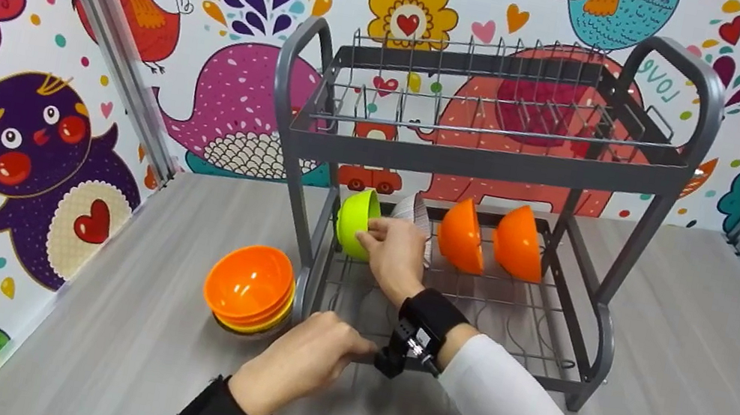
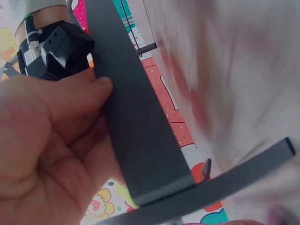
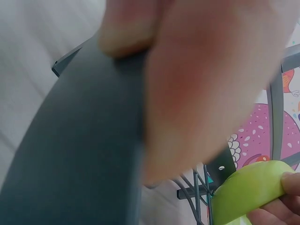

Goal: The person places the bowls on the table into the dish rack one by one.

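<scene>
On the lower tier of a grey two-tier dish rack (image 1: 485, 159), my right hand (image 1: 398, 254) pinches a light green bowl (image 1: 354, 220) by its rim. The bowl stands on its side at the tier's left end. In the right wrist view the fingertips (image 3: 293, 184) press on the green bowl (image 3: 248, 190). My left hand (image 1: 312, 351) grips the lower tier's front bar. Its thumb lies on the flat dark bar (image 2: 136, 117) in the left wrist view. Right of the green bowl stand a pale ribbed bowl (image 1: 415, 209) and two orange bowls (image 1: 462, 237), also on edge.
A stack of orange and yellow bowls (image 1: 250, 285) sits on the table left of the rack. The upper tier (image 1: 486, 156) with wire dividers overhangs the lower one. Patterned walls (image 1: 238, 93) stand behind and at both sides.
</scene>
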{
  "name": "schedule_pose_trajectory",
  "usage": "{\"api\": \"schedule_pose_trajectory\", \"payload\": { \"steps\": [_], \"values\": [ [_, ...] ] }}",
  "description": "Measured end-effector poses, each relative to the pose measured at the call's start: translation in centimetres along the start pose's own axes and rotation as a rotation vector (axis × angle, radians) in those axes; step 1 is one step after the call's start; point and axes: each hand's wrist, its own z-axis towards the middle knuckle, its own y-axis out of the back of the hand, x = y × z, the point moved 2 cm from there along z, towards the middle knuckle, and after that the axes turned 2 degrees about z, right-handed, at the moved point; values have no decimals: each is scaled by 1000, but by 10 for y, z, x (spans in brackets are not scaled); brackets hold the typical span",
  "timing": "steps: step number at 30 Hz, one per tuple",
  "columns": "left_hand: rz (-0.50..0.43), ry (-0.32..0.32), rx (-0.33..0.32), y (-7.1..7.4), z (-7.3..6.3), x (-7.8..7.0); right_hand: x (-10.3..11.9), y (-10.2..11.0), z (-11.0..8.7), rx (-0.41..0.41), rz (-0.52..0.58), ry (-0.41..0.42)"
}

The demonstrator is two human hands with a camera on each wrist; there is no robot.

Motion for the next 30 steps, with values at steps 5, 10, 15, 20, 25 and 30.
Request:
{"api": "schedule_pose_trajectory", "payload": {
  "steps": [5,10,15,20,25,30],
  "values": [
    [5,6,5,0,0,0,0,0,0,0,-4,-7],
    [-8,11,6,0,0,0,0,0,0,-6,-4,9],
    [-18,5,-3,0,0,0,0,1,0,2,15,-6],
    [-54,12,-6,0,1,1,1,7,0,30,28,-18],
    [-50,18,-2,0,0,1,1,14,-3,48,3,14],
    [-24,19,-2,0,-2,1,4,26,-10,77,4,87]
  ]
}}
